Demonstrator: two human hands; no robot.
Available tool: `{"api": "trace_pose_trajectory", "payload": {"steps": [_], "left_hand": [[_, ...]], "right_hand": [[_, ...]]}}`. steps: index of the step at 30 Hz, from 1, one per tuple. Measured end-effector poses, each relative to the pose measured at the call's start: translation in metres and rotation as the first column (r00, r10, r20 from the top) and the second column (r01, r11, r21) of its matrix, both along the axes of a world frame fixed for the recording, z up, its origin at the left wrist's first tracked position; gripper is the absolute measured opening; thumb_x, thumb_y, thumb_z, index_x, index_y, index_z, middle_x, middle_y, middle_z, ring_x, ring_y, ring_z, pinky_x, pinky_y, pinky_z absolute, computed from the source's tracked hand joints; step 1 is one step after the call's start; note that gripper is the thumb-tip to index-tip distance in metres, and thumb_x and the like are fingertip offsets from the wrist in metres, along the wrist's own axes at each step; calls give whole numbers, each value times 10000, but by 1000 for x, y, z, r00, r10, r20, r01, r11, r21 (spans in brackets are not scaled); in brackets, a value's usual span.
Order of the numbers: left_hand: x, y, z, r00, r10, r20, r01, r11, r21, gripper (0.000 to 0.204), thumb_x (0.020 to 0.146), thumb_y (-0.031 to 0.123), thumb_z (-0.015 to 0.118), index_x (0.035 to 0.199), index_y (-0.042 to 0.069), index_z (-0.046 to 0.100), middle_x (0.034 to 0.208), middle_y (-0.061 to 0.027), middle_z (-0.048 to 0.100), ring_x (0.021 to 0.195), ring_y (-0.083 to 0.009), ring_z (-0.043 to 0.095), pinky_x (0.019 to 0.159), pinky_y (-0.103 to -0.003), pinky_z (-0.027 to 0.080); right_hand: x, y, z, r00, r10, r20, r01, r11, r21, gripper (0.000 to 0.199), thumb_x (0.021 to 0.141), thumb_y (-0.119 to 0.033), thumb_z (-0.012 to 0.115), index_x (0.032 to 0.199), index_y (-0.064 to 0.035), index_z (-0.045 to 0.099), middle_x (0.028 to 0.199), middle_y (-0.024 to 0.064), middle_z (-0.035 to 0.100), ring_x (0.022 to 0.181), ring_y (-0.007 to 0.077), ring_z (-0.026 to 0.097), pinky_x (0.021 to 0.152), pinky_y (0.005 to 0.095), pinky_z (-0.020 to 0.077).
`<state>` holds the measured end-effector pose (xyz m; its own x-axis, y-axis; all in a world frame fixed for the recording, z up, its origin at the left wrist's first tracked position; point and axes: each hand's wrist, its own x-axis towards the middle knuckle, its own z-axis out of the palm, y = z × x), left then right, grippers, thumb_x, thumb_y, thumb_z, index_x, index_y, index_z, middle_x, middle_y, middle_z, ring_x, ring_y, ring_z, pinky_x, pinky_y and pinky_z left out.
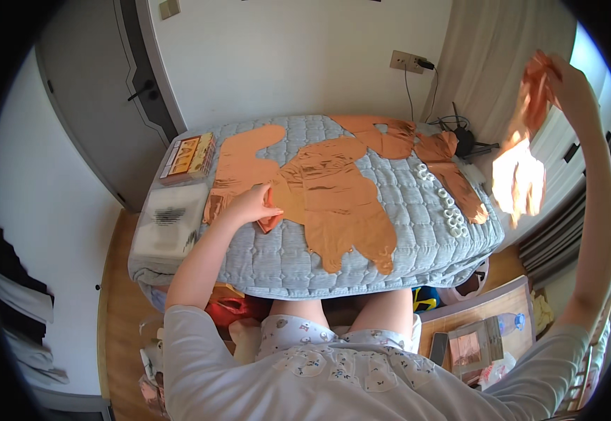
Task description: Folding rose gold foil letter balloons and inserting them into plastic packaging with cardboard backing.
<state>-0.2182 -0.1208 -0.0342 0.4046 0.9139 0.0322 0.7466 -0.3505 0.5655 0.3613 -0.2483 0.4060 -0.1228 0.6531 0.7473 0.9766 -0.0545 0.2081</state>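
Observation:
High at the right, my right hand [564,83] grips one end of a crumpled copper foil balloon [535,105]. It hangs down uninflated, its lower part glaring white in the light. My left hand [248,205] is closed, thumb against fingers, on a small folded copper foil balloon [269,223] over the bed. Beside it lies a large flat foil balloon [337,189] with rounded lobes. Another flat foil balloon [244,158] lies partly behind my left hand. More copper foil balloons [390,140] lie, partly overlapping, at the far right of the bed.
The bed [418,242] has a grey quilted cover. On its left are a printed box [188,158] and a clear plastic pack [169,217]. White ribbon rolls [451,210] sit at right, near a black router [463,137]. A low table [516,302] holds a phone [439,347] and bottle [510,322].

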Motion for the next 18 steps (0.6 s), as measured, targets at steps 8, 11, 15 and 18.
{"api": "trace_pose_trajectory", "payload": {"steps": [8, 11, 15, 18], "left_hand": [[14, -46, 55, 960, 81, -269, -65, 996, 68, 634, 825, 499, 801, 1270, 66, 675, 1137, -169, 704, 1006, -338, 694, 842, -416, 545], [-2, -61, 43, 967, 83, -243, -15, 962, 272, 460, 833, 488, 787, 1073, 100, 729, 1206, -138, 663, 1055, -324, 667, 853, -436, 518], [0, -90, 43, 986, 31, -161, 33, 926, 377, 345, 864, 419, 777, 1023, 115, 739, 1244, -107, 641, 1127, -295, 632, 931, -437, 468], [-1, -107, 50, 991, -12, -131, 70, 894, 443, 264, 895, 345, 756, 1002, 104, 749, 1146, -54, 675, 1195, -266, 584, 1043, -433, 404]], "right_hand": [[-160, -69, -144, 889, 348, 297, -380, 923, 56, 200, 809, -73, 750, 999, -135, 734, 909, 27, 720, 799, 250, 666, 749, 382, 533], [-175, -77, -221, 826, 500, 260, -522, 853, 20, 227, 772, -94, 773, 995, -122, 743, 869, 8, 697, 781, 227, 637, 713, 379, 509], [-179, -96, -288, 788, 596, 156, -583, 803, -120, 217, 801, -128, 757, 1015, -95, 739, 850, 3, 689, 780, 219, 632, 699, 376, 497], [-177, -98, -298, 776, 628, 59, -621, 777, -105, 195, 825, -149, 747, 1008, -85, 732, 832, 12, 688, 772, 220, 634, 698, 377, 493]]}}
